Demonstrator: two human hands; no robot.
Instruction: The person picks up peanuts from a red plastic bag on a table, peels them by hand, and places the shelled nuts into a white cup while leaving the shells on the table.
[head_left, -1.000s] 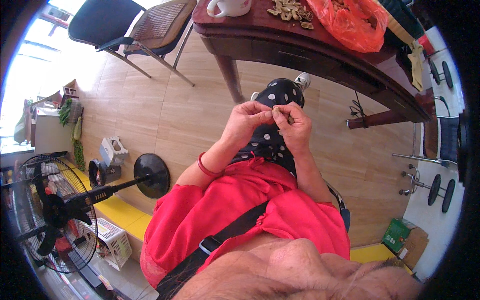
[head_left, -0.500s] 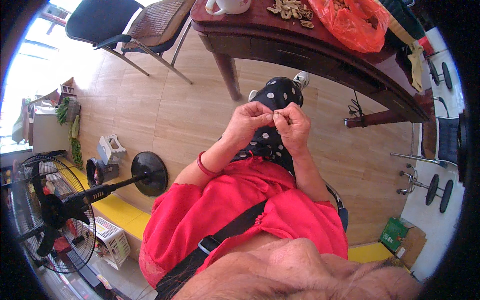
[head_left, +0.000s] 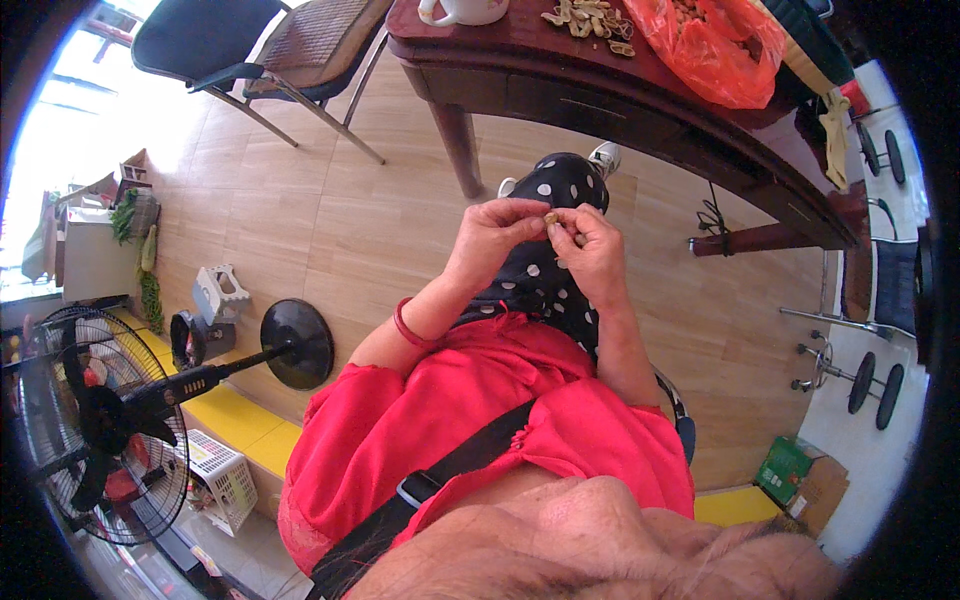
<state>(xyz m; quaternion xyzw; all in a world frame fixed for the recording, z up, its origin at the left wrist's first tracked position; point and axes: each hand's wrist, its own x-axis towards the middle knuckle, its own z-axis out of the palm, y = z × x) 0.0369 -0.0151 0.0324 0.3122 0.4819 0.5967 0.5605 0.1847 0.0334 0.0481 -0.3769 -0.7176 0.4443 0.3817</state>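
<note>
Both of my hands meet above my lap, over dark trousers with white dots (head_left: 540,270). Between the fingertips is a small tan peanut (head_left: 551,218). My left hand (head_left: 497,235) pinches it from one side with thumb and forefinger. On the other side my right hand (head_left: 592,255) grips it, its other fingers curled in, and a small brownish bit shows in their fold. Ahead, on the dark red table (head_left: 500,60), lies a little heap of opened peanut shells (head_left: 590,18). Right of the heap sits a red plastic bag (head_left: 725,70) with peanuts in it.
A white mug (head_left: 470,10) stands near the table's left corner. Chairs (head_left: 300,55) are at the far left. On my left are a black standing fan (head_left: 110,410), a grey-white step stool (head_left: 220,293) and a white plastic basket (head_left: 225,480). A green box (head_left: 785,468) lies at the right.
My fingertips have shifted and parted slightly, so the tan peanut between them now shows more. The right hand has turned a little, exposing the bit in its fingers.
</note>
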